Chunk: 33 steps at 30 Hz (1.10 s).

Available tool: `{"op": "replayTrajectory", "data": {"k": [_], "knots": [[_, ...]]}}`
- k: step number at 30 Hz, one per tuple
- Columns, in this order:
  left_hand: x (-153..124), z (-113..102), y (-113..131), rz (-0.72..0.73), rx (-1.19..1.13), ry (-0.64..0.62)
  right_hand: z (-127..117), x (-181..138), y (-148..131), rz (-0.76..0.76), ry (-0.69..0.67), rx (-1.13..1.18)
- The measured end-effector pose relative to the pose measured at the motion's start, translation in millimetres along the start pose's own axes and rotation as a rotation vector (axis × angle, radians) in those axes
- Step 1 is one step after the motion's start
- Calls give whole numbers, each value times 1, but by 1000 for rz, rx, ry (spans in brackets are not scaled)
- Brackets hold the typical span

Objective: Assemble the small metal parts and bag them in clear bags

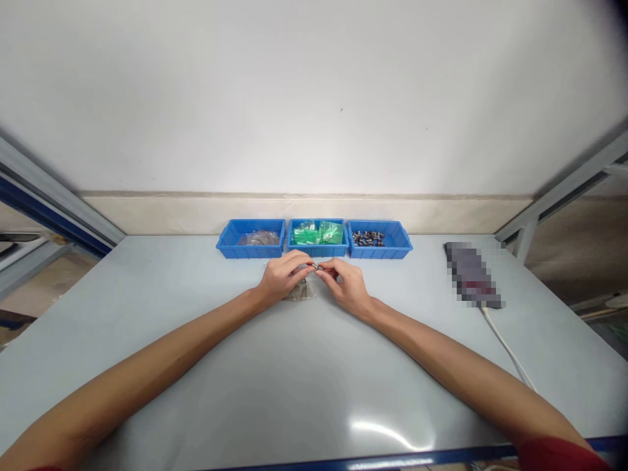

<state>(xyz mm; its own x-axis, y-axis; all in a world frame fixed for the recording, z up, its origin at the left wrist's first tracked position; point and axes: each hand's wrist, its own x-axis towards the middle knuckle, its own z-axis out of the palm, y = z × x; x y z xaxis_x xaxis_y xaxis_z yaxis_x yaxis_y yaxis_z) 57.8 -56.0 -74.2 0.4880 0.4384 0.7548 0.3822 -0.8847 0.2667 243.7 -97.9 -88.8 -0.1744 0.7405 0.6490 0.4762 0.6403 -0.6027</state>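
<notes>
My left hand (284, 276) and my right hand (345, 282) meet over the middle of the table, their fingertips pinched on one small metal fitting (316, 267). The fitting looks silvery; its exact shape is too small to make out. Under my left hand lies a clear plastic bag (300, 292) with something brownish in it, partly hidden by the fingers. Just beyond the hands, the right blue bin (381, 252) has several small metal fittings (367, 238) like the held one.
The middle blue bin (318, 250) contains green-and-clear packets (316, 233). Clear plastic bags (259, 238) lie in the left blue bin (250, 251). A pixelated dark object (473, 275) with a white cable (507, 347) rests at the right. A wall (314, 98) stands behind the table (275, 373).
</notes>
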Motion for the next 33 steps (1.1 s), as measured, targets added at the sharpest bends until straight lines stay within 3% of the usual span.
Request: {"op": "replayTrajectory", "data": {"k": [15, 33], "knots": [[2, -1, 1, -46, -52, -19, -1, 2, -2, 98, 27, 36], [2, 0, 0, -41, -61, -12, 0, 1, 1, 63, -2, 24]]}}
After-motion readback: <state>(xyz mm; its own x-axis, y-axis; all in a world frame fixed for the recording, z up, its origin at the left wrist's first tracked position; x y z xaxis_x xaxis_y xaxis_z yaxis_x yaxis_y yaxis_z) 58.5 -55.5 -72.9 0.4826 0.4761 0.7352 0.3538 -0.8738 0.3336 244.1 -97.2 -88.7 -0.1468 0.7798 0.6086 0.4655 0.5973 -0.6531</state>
